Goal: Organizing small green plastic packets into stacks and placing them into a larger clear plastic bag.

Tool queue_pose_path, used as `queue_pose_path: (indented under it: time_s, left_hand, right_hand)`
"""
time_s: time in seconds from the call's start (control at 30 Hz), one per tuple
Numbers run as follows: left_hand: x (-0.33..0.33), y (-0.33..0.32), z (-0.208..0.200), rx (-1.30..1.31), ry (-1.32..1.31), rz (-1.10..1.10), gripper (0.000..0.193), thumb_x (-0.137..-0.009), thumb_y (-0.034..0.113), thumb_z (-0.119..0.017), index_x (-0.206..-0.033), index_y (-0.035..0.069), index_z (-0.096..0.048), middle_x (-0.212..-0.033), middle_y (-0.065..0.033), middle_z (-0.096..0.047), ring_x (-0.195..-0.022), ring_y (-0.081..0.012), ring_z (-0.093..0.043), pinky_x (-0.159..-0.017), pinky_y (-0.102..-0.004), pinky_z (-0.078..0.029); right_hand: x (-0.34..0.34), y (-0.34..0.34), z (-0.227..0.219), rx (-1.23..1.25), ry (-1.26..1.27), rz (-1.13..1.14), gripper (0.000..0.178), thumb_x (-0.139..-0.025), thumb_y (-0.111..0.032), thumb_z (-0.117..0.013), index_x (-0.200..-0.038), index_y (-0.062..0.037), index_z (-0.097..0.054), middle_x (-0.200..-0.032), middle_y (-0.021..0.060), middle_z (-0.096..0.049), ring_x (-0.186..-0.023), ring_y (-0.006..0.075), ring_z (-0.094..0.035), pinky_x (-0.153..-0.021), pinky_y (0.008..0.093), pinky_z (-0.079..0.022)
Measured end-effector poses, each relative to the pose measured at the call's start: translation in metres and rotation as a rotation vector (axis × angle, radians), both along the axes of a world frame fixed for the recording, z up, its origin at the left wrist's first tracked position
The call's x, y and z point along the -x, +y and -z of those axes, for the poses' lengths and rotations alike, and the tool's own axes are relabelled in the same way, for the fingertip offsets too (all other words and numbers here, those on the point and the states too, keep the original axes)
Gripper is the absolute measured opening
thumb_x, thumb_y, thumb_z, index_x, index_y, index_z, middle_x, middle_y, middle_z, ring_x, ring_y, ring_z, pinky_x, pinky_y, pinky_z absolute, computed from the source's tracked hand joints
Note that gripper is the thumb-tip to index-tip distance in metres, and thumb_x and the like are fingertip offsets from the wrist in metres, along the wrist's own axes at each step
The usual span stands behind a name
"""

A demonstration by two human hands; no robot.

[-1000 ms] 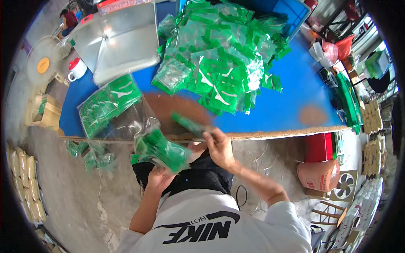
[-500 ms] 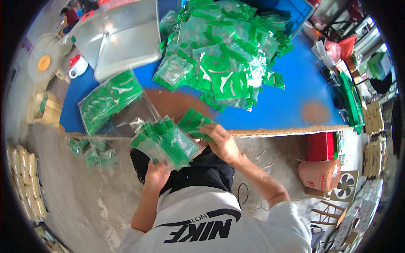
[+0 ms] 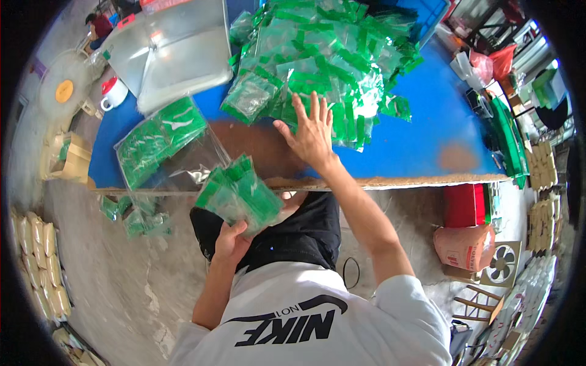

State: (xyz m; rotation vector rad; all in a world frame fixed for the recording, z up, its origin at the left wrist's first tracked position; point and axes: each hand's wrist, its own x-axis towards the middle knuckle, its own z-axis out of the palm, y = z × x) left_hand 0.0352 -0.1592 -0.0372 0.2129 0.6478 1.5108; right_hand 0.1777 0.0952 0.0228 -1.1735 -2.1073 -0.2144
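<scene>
My left hand (image 3: 233, 241) grips a fanned stack of clear plastic packets with green tops (image 3: 244, 194), held over my lap just in front of the table edge. My right hand (image 3: 312, 133) reaches forward with its fingers spread over the near side of a big heap of similar green and clear packets (image 3: 329, 46); whether the fingertips touch them I cannot tell. To the left, a large clear bag with green packets inside (image 3: 162, 143) lies on the table, its transparent end hanging over the front edge near the held stack.
The blue table (image 3: 421, 146) has worn brown patches. A translucent plastic bin (image 3: 174, 55) stands at its back left, beside a red-and-white mug (image 3: 113, 93). A blue crate (image 3: 421, 18) is behind the heap. A few green packets (image 3: 145, 222) lie below the table's left side.
My right hand has left the stack and moved forward to the heap; the green packet it held is no longer in it. My left hand keeps the stack, slightly shifted.
</scene>
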Motion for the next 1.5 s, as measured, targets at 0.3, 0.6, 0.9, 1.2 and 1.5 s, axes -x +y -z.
queue_pose_path:
  time_s: [0.3,0.6,0.9,1.2,1.5]
  left_hand:
    - [0.014,-0.007,0.013,-0.128,-0.071,-0.017,0.069,-0.081,0.009,-0.076,-0.141,0.001,-0.043,-0.135,-0.0119,-0.057,-0.129,-0.0288,-0.053,-0.111,-0.0475,-0.041]
    - [0.001,0.016,0.026,-0.2,-0.296,0.204,0.071,-0.083,0.019,-0.078,-0.142,0.001,-0.044,-0.142,-0.0155,-0.052,-0.132,-0.0299,-0.051,-0.111,-0.0478,-0.041]
    - [-0.03,0.044,-0.032,-0.034,-0.21,-0.013,0.065,-0.086,0.007,-0.072,-0.143,0.002,-0.039,-0.138,-0.0143,-0.052,-0.13,-0.0325,-0.053,-0.112,-0.0554,-0.042]
    - [-0.017,0.034,-0.027,-0.075,-0.146,-0.032,0.059,-0.087,0.006,-0.071,-0.14,0.003,-0.044,-0.132,-0.0135,-0.057,-0.123,-0.0311,-0.058,-0.101,-0.0532,-0.051]
    - [-0.005,0.015,-0.017,0.024,-0.005,0.032,0.057,-0.087,0.006,-0.072,-0.137,-0.001,-0.045,-0.13,-0.0131,-0.058,-0.121,-0.0305,-0.059,-0.102,-0.0517,-0.05]
  right_hand:
    - [-0.043,-0.092,0.024,0.26,-0.241,-0.509,0.054,-0.081,-0.02,-0.075,-0.127,-0.0023,-0.052,-0.14,0.0203,-0.052,-0.131,0.0406,-0.048,-0.109,0.0564,-0.038]
    - [-0.034,-0.059,-0.053,0.72,1.403,-0.505,0.048,-0.094,0.003,-0.059,-0.139,-0.0058,-0.043,-0.132,0.0109,-0.056,-0.111,0.0197,-0.058,-0.097,0.0352,-0.049]
    - [-0.049,-0.104,0.004,1.234,1.359,-0.39,0.032,-0.096,0.0,-0.056,-0.127,-0.0039,-0.049,-0.118,0.0096,-0.064,-0.103,0.0162,-0.063,-0.085,0.0283,-0.052]
    - [-0.054,-0.114,0.012,1.294,1.221,-0.488,0.022,-0.092,0.001,-0.065,-0.112,0.003,-0.056,-0.112,0.0124,-0.066,-0.096,0.0121,-0.063,-0.085,0.0282,-0.053]
    - [-0.05,-0.086,-0.003,1.188,0.349,-0.488,0.024,-0.09,-0.021,-0.075,-0.092,0.0006,-0.066,-0.073,-0.0006,-0.056,-0.071,0.0057,-0.049,-0.059,0.0262,-0.041]
